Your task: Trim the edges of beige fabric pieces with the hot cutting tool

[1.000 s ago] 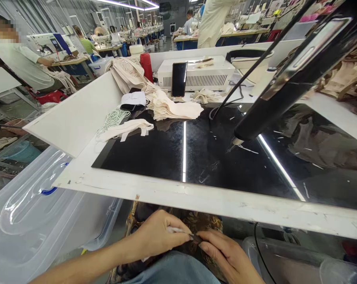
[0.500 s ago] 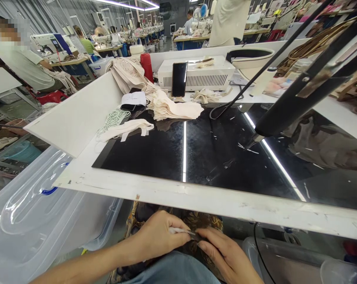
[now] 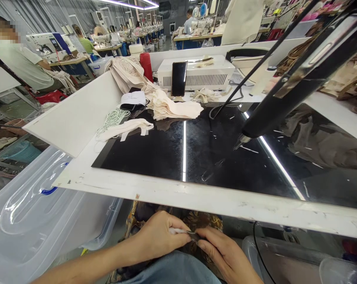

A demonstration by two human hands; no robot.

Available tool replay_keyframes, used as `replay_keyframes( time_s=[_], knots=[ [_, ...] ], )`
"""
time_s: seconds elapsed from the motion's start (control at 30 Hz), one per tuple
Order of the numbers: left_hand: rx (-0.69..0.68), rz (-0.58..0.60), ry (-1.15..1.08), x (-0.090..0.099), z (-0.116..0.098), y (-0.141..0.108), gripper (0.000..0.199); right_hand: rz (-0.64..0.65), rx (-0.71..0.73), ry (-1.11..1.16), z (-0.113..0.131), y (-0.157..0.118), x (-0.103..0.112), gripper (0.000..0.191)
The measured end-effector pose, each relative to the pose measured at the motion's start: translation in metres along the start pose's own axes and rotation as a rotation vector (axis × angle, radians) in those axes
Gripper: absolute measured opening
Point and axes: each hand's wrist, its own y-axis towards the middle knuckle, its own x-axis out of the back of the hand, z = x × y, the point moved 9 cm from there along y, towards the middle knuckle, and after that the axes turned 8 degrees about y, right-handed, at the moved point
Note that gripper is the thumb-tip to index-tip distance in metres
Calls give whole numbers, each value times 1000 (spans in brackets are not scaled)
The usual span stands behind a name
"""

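Left hand (image 3: 157, 236) and right hand (image 3: 222, 254): fingertips meeting, pinched together on a small white piece (image 3: 178, 231) over patterned dark fabric (image 3: 203, 221) in the lap. Just beyond: white desk (image 3: 196, 199) edge, black glossy panel (image 3: 155, 152). Farther: cream cloth pile (image 3: 172, 107), upright phone (image 3: 179, 79).

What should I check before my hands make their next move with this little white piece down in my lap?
1. Left hand pinching the small white piece: ok.
2. Right hand meeting it at the fingertips, on the dark patterned fabric in the lap: ok.
3. What the small dark tip between the fingertips is: cannot tell.
4. Glossy black worktop panel free of cloth in front: ok, though thread scraps lie on it.
5. Black angled tool arm hanging over the panel's right side, apart from both hands: ok.
6. Folded cream fabric strip lying on the panel's far left corner: ok.
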Motion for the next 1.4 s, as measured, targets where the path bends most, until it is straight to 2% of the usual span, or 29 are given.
replay_keyframes(
  time_s=[0.27, 0.63, 0.97, 1.2, 1.4],
  knots=[
    [17, 36, 30, -1, 2, 0, 27, 2, -17, -18, 2, 0, 2, 44],
    [59, 12, 69, -2, 9, 1, 30, 30, -4, -58, 7, 0, 0, 41],
    [24, -4, 58, -6, 10, 2, 26, 56, 13, -40, 14, 3, -4, 41],
    [28, 6, 28, -5, 3, 2, 27, 32, 32, -41, 13, 4, -3, 44],
    [58, -1, 47, -7, 8, 3, 27, -11, 41, -64, 17, 5, 1, 45]
  ],
)
